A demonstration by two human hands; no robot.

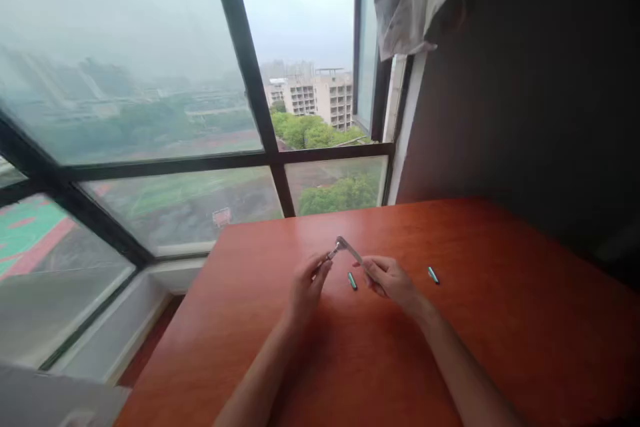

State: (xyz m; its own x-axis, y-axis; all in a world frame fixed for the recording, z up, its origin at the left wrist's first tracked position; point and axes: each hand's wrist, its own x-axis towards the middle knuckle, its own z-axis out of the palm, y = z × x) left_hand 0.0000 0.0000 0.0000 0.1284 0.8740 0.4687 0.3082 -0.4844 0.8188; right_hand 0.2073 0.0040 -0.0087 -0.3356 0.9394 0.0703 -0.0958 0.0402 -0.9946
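Note:
Both my hands are raised a little over a reddish-brown table (pixel 490 320). My right hand (pixel 389 278) is closed round the handle of a small silver metal tool (pixel 346 246) with a bent head. The fingertips of my left hand (pixel 309 282) pinch the tool's other end. I cannot make out exactly what the tool is. A small teal stick-shaped piece (pixel 353 281) lies on the table between my hands. A second teal piece (pixel 433 274) lies to the right of my right hand.
A large black-framed window (pixel 260 113) stands beyond the table's far edge, with buildings and trees outside. A pale cloth (pixel 410 0) hangs at the top right beside a dark wall (pixel 540 93). A white sill (pixel 120 320) runs below the window at the left.

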